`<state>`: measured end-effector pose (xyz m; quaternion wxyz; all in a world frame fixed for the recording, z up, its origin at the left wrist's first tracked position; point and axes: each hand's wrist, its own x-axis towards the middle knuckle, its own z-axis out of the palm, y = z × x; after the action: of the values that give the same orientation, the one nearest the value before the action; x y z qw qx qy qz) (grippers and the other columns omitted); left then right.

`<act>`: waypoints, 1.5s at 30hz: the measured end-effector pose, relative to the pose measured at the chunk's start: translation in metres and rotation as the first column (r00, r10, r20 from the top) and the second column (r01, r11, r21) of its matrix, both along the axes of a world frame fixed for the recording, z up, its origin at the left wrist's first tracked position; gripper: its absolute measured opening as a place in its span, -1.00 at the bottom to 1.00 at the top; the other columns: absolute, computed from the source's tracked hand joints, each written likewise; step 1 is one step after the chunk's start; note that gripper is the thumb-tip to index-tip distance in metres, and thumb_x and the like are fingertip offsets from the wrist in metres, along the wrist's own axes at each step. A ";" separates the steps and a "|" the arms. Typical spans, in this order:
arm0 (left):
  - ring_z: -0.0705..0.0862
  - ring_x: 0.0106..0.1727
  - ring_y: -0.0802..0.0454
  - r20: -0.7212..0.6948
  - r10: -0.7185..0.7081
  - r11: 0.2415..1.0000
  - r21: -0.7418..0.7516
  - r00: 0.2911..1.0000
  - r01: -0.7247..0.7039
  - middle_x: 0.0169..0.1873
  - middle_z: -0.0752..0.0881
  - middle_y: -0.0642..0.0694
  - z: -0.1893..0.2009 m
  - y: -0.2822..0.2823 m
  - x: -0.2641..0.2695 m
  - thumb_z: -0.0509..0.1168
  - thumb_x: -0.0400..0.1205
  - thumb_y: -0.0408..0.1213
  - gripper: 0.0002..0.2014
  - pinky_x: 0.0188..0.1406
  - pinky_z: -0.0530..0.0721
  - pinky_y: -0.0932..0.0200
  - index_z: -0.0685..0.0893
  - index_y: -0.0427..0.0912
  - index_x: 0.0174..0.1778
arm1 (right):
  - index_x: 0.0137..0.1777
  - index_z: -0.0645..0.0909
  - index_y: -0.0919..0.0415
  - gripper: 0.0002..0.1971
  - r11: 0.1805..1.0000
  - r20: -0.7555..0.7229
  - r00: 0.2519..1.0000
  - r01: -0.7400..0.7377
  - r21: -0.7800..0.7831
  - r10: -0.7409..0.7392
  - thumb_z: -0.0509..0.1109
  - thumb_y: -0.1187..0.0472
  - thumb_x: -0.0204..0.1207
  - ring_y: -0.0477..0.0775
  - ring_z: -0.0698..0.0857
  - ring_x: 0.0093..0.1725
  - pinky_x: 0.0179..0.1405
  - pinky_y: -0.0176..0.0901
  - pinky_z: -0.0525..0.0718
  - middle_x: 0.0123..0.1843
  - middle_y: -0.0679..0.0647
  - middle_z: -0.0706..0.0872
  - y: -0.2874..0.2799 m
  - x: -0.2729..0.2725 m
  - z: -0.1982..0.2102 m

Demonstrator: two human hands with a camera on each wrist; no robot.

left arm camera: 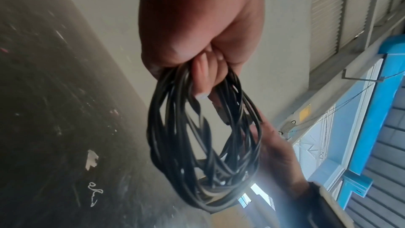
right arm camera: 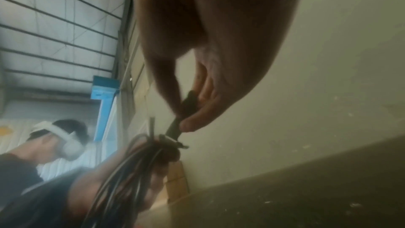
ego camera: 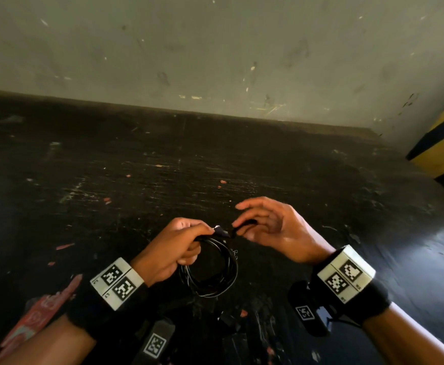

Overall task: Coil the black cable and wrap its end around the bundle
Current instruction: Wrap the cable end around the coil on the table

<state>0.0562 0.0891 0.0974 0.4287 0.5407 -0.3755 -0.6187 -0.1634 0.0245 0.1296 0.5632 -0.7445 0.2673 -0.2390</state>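
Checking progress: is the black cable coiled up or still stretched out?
Coiled: the cable hangs in several loops from the left hand, while the right hand pinches its free end.

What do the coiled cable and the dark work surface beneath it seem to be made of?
Coiled cable: probably rubber or plastic sheathing, black, slightly glossy; pale highlights run along its loops, which bend freely below the left hand.
Work surface: hard and black, maybe painted wood or board; scratches and pale chips show. Uncertain.

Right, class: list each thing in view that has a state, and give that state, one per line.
black cable: coiled into a bundle of loops, hanging off the floor
cable end: free of the bundle, not yet wrapped round it
left hand: grips the top of the coil
right hand: pinches the cable end
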 end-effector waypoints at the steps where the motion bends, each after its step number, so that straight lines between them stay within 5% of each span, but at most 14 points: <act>1: 0.18 -0.67 0.15 0.002 -0.013 1.000 -0.010 1.000 0.013 -0.66 0.26 0.02 0.002 0.000 -0.001 0.29 0.61 -0.32 -0.85 -0.59 0.03 0.18 0.73 -0.31 -0.10 | 0.25 0.60 0.18 -0.59 0.997 -0.063 0.998 0.000 -0.082 -0.005 0.43 0.50 0.44 0.06 0.78 0.09 0.13 -0.15 0.72 0.13 0.16 0.77 0.000 0.001 -0.001; 4: 0.18 -0.68 0.17 0.015 -0.048 0.998 -0.036 0.999 0.049 -0.67 0.27 0.04 0.005 0.000 -0.003 0.28 0.62 -0.32 -0.84 -0.60 0.02 0.18 0.71 -0.34 -0.09 | 0.06 0.72 0.22 -0.76 0.941 -0.158 0.986 -0.002 -0.337 -0.054 0.48 0.43 0.42 -0.04 0.77 0.03 0.09 -0.17 0.74 0.05 0.09 0.77 0.003 0.008 -0.001; 7: 0.18 -0.66 0.16 0.009 -0.048 0.998 -0.040 0.999 0.049 -0.64 0.27 0.02 0.006 0.000 -0.003 0.27 0.63 -0.30 -0.75 -0.59 0.03 0.17 0.67 -0.45 0.03 | -0.01 0.72 0.19 -0.82 0.918 -0.177 0.982 -0.016 -0.396 -0.059 0.47 0.40 0.43 -0.07 0.78 0.04 0.09 -0.06 0.77 0.04 0.08 0.80 0.003 0.009 0.001; 11: 0.20 -0.67 0.16 -0.029 0.002 0.999 -0.040 1.000 -0.003 -0.65 0.27 0.01 0.008 -0.001 0.000 0.29 0.62 -0.29 -0.86 -0.60 0.04 0.20 0.69 -0.23 -0.21 | -0.10 0.68 0.17 -0.81 0.962 -0.120 0.993 -0.050 -0.268 0.018 0.50 0.46 0.40 -0.05 0.79 0.09 0.10 -0.13 0.76 0.09 0.07 0.82 0.003 0.007 0.004; 19: 0.22 -0.71 0.17 0.003 0.223 0.975 0.026 0.975 -0.223 -0.71 0.26 0.07 0.011 -0.005 0.010 0.29 0.63 -0.25 -0.82 -0.74 0.12 0.30 0.51 -0.15 -0.28 | -0.14 0.55 0.42 -0.91 0.963 0.215 0.943 0.267 -0.034 -0.254 0.40 0.51 0.41 0.12 0.82 -0.31 -0.29 -0.19 0.80 -0.20 0.36 0.82 0.003 0.005 0.032; 22: 0.24 -0.75 0.19 0.023 0.289 0.957 0.023 0.957 -0.289 -0.76 0.28 0.10 0.011 -0.008 0.009 0.29 0.63 -0.25 -0.80 -0.79 0.14 0.31 0.49 -0.16 -0.30 | -0.14 0.53 0.45 -0.91 0.987 0.160 0.974 0.158 0.025 -0.160 0.39 0.53 0.42 0.11 0.81 -0.37 -0.36 -0.16 0.80 -0.27 0.39 0.77 0.020 0.019 0.042; 25: 0.24 -0.77 0.20 -0.011 0.324 0.946 -0.006 0.946 -0.325 -0.74 0.29 0.08 0.014 -0.010 0.006 0.29 0.63 -0.25 -0.82 -0.83 0.15 0.32 0.50 -0.16 -0.27 | -0.19 0.57 0.28 -0.87 0.988 -0.022 0.991 0.133 -0.081 -0.135 0.45 0.46 0.44 -0.03 0.73 -0.49 -0.50 -0.24 0.71 -0.42 0.11 0.76 0.032 0.040 0.029; 30: 0.26 -0.75 0.20 -0.028 0.332 0.942 -0.049 0.943 -0.333 -0.75 0.29 0.10 0.019 -0.005 0.003 0.29 0.63 -0.25 -0.83 -0.81 0.16 0.32 0.50 -0.13 -0.27 | -0.14 0.70 0.13 -0.89 0.762 -0.147 0.949 0.125 -0.635 -0.279 0.53 0.30 0.38 -0.33 0.59 -0.38 -0.37 -0.52 0.46 -0.30 -0.23 0.61 0.036 0.063 0.003; 33: 0.32 -0.70 0.20 -0.002 0.355 0.933 -0.062 0.935 -0.355 -0.63 0.37 0.03 0.023 -0.003 0.005 0.28 0.63 -0.23 -0.90 -0.78 0.23 0.33 0.57 -0.16 -0.16 | -0.10 0.70 0.08 -0.86 0.759 -0.062 0.955 0.192 -0.622 -0.292 0.53 0.29 0.40 -0.34 0.60 -0.35 -0.40 -0.55 0.46 -0.39 -0.32 0.55 0.039 0.070 0.000; 37: 0.32 -0.69 0.19 0.002 0.395 0.916 -0.076 0.919 -0.394 -0.61 0.37 0.02 0.023 -0.003 0.009 0.29 0.62 -0.22 -0.87 -0.77 0.24 0.32 0.54 -0.14 -0.23 | -0.10 0.69 0.09 -0.88 0.759 -0.010 0.954 0.233 -0.608 -0.300 0.52 0.29 0.40 -0.16 0.63 -0.35 -0.36 -0.29 0.63 -0.31 -0.23 0.68 0.036 0.075 -0.001; 41: 0.29 -0.69 0.20 -0.064 0.385 0.917 -0.081 0.921 -0.390 -0.65 0.37 0.05 0.023 0.001 0.010 0.28 0.63 -0.24 -0.89 -0.79 0.20 0.34 0.54 -0.14 -0.20 | -0.15 0.71 0.15 -0.93 0.412 0.021 0.947 0.159 -0.897 -0.320 0.46 0.22 0.37 0.05 0.58 0.11 0.03 -0.14 0.57 0.10 0.10 0.71 0.028 0.079 -0.009; 45: 0.29 -0.70 0.21 -0.113 0.339 0.934 -0.077 0.934 -0.348 -0.63 0.38 0.04 0.023 0.003 0.008 0.27 0.63 -0.23 -0.91 -0.79 0.20 0.33 0.57 -0.14 -0.15 | -0.17 0.69 0.20 -0.96 0.312 -0.033 0.958 0.060 -0.948 -0.285 0.46 0.28 0.38 0.15 0.54 0.35 0.26 -0.06 0.53 0.31 0.21 0.65 0.023 0.082 -0.014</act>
<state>0.0642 0.0924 0.1200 0.5735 0.5461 -0.2829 -0.5412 -0.0814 0.0478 0.1155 -0.0281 -0.9180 0.2116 -0.3343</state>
